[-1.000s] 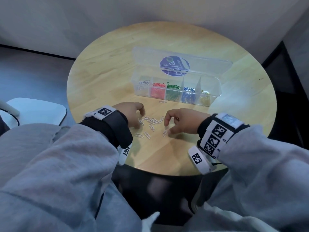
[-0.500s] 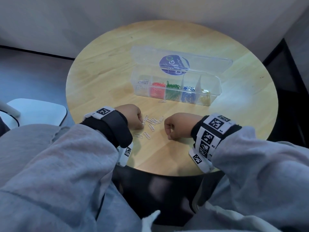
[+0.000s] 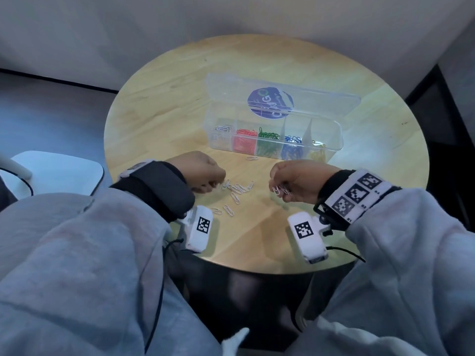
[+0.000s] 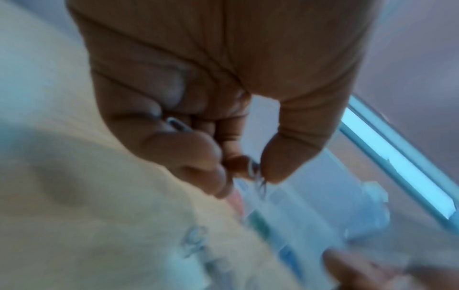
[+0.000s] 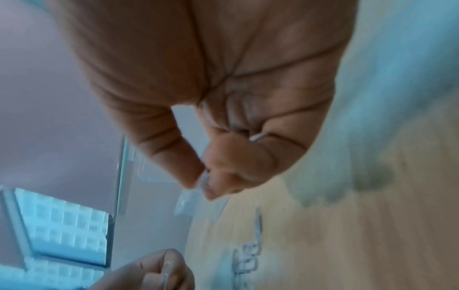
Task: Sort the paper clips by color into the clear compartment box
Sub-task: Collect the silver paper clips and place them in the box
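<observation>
Since half a second ago the right hand has come up off the table and is now hovering, fingers curled, pinching a small bunch of silver clips that dangle below its fingertips. The left hand is resting low beside the loose clips, knuckles up; the left wrist view is showing its thumb and forefinger gripping one clip, with another tucked in its curled fingers. Ahead of both hands the clear compartment box is standing open, holding silver, red, green, blue and yellow clips in separate cells. Both wrist views are blurring badly, so how many clips each hand is holding is hard to tell.
</observation>
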{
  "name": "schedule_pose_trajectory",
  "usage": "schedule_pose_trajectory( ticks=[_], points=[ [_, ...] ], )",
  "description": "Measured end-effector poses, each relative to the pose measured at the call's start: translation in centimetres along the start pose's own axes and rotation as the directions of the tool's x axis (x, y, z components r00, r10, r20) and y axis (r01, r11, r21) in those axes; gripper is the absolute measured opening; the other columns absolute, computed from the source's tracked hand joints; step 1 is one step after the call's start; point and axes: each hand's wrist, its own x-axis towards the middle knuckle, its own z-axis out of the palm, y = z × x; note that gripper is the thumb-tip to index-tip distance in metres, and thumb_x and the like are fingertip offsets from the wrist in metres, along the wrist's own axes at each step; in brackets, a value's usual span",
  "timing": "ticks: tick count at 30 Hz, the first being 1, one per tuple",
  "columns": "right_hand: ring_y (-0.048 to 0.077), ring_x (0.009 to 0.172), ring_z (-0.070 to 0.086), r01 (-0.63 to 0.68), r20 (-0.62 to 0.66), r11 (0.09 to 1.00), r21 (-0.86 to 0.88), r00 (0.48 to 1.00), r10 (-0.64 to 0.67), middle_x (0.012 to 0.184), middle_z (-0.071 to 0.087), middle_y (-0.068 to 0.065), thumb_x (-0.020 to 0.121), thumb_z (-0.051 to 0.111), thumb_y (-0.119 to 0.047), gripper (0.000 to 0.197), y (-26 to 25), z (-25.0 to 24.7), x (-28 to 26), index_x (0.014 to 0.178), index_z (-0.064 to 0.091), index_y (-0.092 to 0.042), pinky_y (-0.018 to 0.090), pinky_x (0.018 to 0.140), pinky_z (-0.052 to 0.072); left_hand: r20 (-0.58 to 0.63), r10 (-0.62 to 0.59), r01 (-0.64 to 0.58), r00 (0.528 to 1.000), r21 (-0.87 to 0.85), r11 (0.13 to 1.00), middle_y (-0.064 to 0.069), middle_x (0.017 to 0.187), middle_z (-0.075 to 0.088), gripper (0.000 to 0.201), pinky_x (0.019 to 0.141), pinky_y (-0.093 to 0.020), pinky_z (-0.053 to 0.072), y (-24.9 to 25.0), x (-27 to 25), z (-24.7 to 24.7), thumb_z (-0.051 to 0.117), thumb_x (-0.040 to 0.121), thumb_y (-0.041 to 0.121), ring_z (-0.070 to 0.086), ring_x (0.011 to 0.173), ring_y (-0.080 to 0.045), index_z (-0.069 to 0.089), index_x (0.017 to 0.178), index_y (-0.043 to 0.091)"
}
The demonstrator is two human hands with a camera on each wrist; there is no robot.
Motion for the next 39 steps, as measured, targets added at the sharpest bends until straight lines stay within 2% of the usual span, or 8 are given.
schedule_pose_trajectory(
  ticks=[6,14,18,22,28,32,36,39],
  points=[
    [0.008,0.042,0.050,0.013,0.011,0.963,0.270,1.000,-0.017,0.064,0.046,0.006,0.094,0.034,0.003,0.027,0.2,0.0,0.5,0.083,0.058,-0.004,0.017,0.044,0.049,0.060,0.023,0.018,0.998,-0.601,0.799,-0.008,0.062,0.057,0.021,0.039,-0.013,0.043,0.1,-0.6,-1.0,0.039,0.090,0.005,0.052,0.040,-0.010,0.047,0.072,0.010],
    [0.010,0.042,0.050,-0.021,0.017,0.946,0.324,1.000,0.016,0.058,0.046,0.003,0.095,0.034,-0.011,0.032,-0.4,0.2,0.3,0.070,0.054,-0.006,0.015,0.040,0.043,0.144,0.082,0.060,0.986,-0.771,0.634,-0.003,0.054,0.052,0.021,0.035,-0.011,0.032,0.2,-0.7,-1.5,0.034,0.083,0.009,0.043,0.041,-0.010,0.044,0.065,0.016],
    [0.010,0.044,0.040,0.028,-0.090,0.999,-0.018,0.996,-0.029,0.060,0.039,0.000,0.096,0.044,-0.017,0.026,-0.6,0.5,0.6,0.075,0.056,-0.009,0.016,0.038,0.033,0.087,0.034,0.030,0.996,-0.641,0.767,0.002,0.053,0.044,0.021,0.037,-0.014,0.019,0.5,-0.6,-1.0,0.039,0.084,0.007,0.033,0.041,-0.008,0.040,0.066,0.018],
    [0.012,0.052,0.035,0.091,-0.110,0.857,-0.506,0.979,-0.169,0.060,0.039,-0.004,0.090,0.059,-0.022,0.006,-1.1,1.0,0.5,0.085,0.061,-0.019,0.021,0.049,0.034,-0.014,0.016,-0.018,1.000,-0.208,0.978,0.000,0.060,0.041,0.027,0.048,-0.021,0.018,0.7,-0.1,-0.2,0.049,0.090,0.010,0.029,0.050,-0.012,0.039,0.066,0.017],
    [-0.001,0.060,0.040,0.121,-0.052,0.566,-0.816,0.958,-0.281,0.066,0.037,-0.014,0.088,0.062,-0.026,0.020,-1.5,1.9,0.5,0.107,0.062,-0.032,0.017,0.057,0.030,0.027,0.057,-0.049,0.998,-0.245,0.968,0.000,0.052,0.047,0.037,0.035,-0.015,0.022,0.6,0.5,0.5,0.056,0.091,0.010,0.035,0.035,-0.007,0.033,0.063,0.018],
    [0.014,0.084,0.048,0.017,-0.084,0.404,-0.915,0.969,-0.232,0.075,0.039,-0.014,0.086,0.060,-0.024,0.023,-0.9,2.6,1.4,0.106,0.060,-0.036,0.025,0.070,0.036,0.028,0.063,-0.041,0.998,-0.487,0.873,-0.005,0.062,0.057,0.027,0.034,-0.011,0.030,1.1,0.3,0.2,0.045,0.092,-0.002,0.046,0.035,-0.005,0.040,0.076,0.018],
    [0.018,0.083,0.050,0.019,-0.047,0.316,-0.949,0.979,-0.199,0.076,0.046,-0.010,0.086,0.058,-0.016,0.012,-0.7,2.7,1.5,0.091,0.055,-0.026,0.025,0.058,0.037,0.030,0.058,-0.028,0.998,-0.598,0.801,-0.005,0.059,0.058,0.023,0.037,-0.012,0.036,1.3,0.1,0.0,0.041,0.091,-0.004,0.050,0.042,-0.009,0.048,0.082,0.016],
    [0.017,0.083,0.049,0.032,-0.022,0.274,-0.961,0.981,-0.193,0.084,0.052,-0.006,0.087,0.057,-0.014,0.008,-0.7,2.6,1.4,0.085,0.054,-0.022,0.020,0.051,0.032,0.025,0.036,-0.020,0.999,-0.471,0.882,-0.005,0.061,0.051,0.022,0.036,-0.013,0.032,1.4,0.2,0.1,0.040,0.091,0.000,0.045,0.038,-0.008,0.049,0.080,0.016]
  ],
)
